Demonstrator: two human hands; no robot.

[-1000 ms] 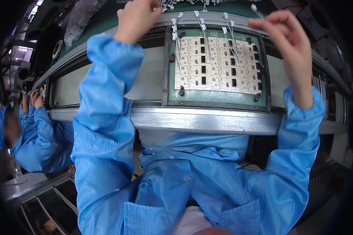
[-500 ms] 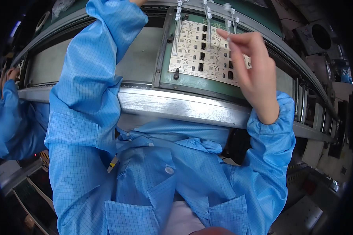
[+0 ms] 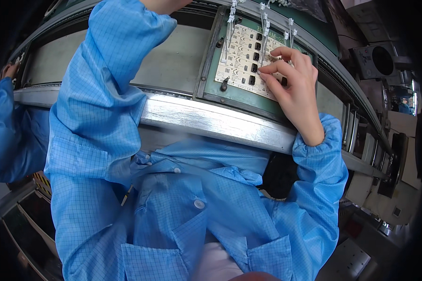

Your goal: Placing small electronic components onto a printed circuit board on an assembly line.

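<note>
A panel of white circuit boards (image 3: 225, 72) with rows of black components lies on a green carrier plate (image 3: 212, 92). My right hand (image 3: 296, 82) is over the panel's right part, thumb and index finger pinched together close to its surface. Whatever lies between those fingertips is too small to make out. Thin white wires with white connectors (image 3: 266, 32) run from the far edge onto the panel, and one ends close to my right fingertips. At the top edge, only the wrist part of my left hand (image 3: 166, 4) shows. Its fingers are out of the picture.
A metal rail (image 3: 206, 121) runs across in front of me, along the conveyor track (image 3: 173, 63) that bears the carrier. Black pegs (image 3: 224, 85) stand up from the carrier. At the far left, another person's blue sleeve (image 3: 4, 122) reaches toward the line. A dark round-fronted device (image 3: 382, 61) stands at right.
My right hand has come down from the panel's upper middle to its nearer rows, fingertips closing. The small white piece at its fingertips no longer shows. The whole view has shifted slightly.
</note>
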